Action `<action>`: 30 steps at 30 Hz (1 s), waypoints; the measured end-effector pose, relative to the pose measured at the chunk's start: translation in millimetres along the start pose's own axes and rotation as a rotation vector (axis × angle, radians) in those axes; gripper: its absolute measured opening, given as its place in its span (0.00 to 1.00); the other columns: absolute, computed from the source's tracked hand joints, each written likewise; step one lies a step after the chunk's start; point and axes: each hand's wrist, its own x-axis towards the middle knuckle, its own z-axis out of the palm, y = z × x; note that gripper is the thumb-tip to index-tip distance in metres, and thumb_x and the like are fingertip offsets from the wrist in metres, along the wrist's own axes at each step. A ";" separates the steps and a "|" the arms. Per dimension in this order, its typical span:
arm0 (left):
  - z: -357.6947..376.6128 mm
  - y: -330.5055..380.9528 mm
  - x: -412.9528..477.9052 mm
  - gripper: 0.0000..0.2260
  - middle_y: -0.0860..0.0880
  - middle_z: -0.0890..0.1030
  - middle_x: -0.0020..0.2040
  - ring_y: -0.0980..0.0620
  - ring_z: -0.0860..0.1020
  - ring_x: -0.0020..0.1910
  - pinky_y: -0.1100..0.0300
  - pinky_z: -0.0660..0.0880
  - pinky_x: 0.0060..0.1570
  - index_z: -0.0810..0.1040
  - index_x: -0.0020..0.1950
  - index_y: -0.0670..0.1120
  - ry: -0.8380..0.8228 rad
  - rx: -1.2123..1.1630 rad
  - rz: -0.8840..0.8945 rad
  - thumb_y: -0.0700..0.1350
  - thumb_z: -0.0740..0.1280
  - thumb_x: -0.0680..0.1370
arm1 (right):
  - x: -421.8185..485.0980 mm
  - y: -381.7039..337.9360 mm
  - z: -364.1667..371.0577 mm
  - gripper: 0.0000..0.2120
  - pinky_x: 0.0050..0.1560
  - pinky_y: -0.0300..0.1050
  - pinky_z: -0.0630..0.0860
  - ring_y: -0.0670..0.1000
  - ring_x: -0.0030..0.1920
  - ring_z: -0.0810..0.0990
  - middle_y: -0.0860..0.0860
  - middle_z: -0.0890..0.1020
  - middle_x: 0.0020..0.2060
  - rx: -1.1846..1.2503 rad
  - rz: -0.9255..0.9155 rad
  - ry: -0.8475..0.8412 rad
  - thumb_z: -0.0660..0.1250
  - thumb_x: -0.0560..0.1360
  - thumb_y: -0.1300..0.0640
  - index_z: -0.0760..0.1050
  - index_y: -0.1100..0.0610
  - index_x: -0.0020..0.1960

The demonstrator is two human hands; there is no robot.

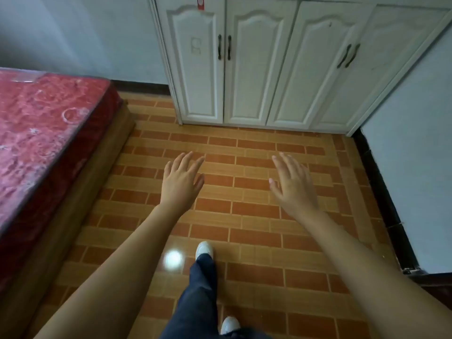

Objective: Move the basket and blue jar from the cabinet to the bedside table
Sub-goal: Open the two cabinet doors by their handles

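Above the tiled floor (256, 216), the left hand (179, 182) and right hand (292, 184) hover flat, fingers spread, holding nothing, with the closed white cabinet (256, 69) at twelve o'clock.

The cabinet (269, 69) doors are shut, hiding its contents.
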 end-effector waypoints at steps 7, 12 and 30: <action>13.0 -35.8 95.1 0.20 0.45 0.65 0.72 0.45 0.58 0.72 0.45 0.55 0.69 0.64 0.71 0.50 0.000 0.010 0.032 0.50 0.59 0.79 | 91.0 0.4 12.3 0.25 0.72 0.55 0.53 0.57 0.74 0.57 0.56 0.62 0.73 -0.023 0.049 0.009 0.56 0.79 0.51 0.57 0.56 0.73; 12.0 -62.6 173.3 0.21 0.46 0.62 0.73 0.46 0.55 0.73 0.46 0.52 0.71 0.61 0.72 0.52 -0.012 0.023 0.033 0.52 0.56 0.80 | 172.5 -7.2 12.4 0.24 0.72 0.55 0.52 0.56 0.74 0.56 0.56 0.61 0.73 -0.024 0.071 0.031 0.56 0.79 0.51 0.57 0.56 0.73; 52.1 -90.9 375.8 0.22 0.45 0.63 0.73 0.45 0.57 0.73 0.45 0.53 0.70 0.62 0.72 0.51 -0.039 0.046 0.041 0.51 0.59 0.78 | 381.4 50.5 32.7 0.23 0.71 0.56 0.57 0.58 0.72 0.60 0.58 0.65 0.71 -0.012 0.043 0.042 0.58 0.78 0.53 0.61 0.59 0.71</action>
